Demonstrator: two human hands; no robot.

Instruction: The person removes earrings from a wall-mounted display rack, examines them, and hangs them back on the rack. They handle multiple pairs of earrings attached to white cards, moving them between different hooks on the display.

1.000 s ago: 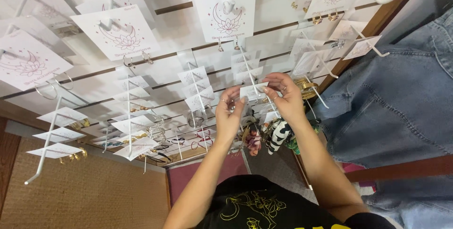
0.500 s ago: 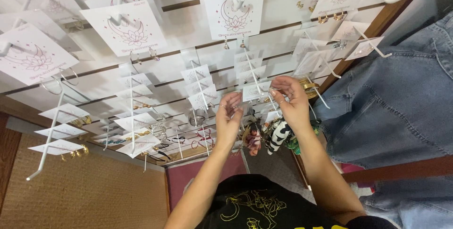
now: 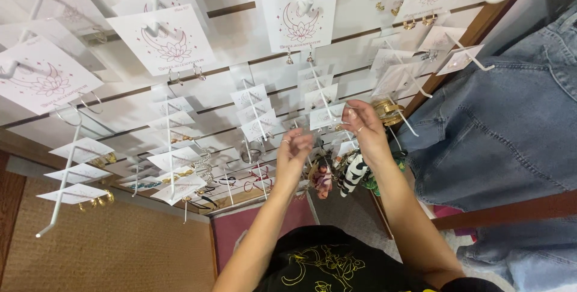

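Bright even indoor light, white cards near glare, soft shadows, wide-angle bending at edges, slight blur

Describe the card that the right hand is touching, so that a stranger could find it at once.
Start at the white slatted wall hung with rows of white earring cards on pegs. Follow the centre peg column down to its lowest card, just left of the gold hoops. Only this card has the right hand pinching its edge.

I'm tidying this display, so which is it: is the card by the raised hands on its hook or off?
On. The white card hangs on a white hook; the right hand touches its edge, and the left hand is just below.
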